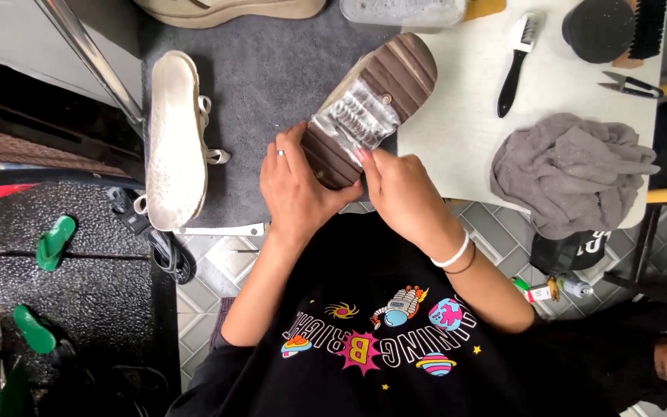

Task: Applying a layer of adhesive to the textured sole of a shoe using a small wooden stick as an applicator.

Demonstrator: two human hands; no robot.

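We see one clear plastic container at the top edge of the white tabletop, and a small tube with a red-and-white label lying on the tiled floor.

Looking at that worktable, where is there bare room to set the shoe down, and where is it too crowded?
Bare white tabletop lies between the brown-soled shoe and the black-handled brush, running down to the near edge. Some grey mat is free between the upturned white shoe and the held shoe. It is crowded at the right: the grey cloth, the round black brush and the scissors.
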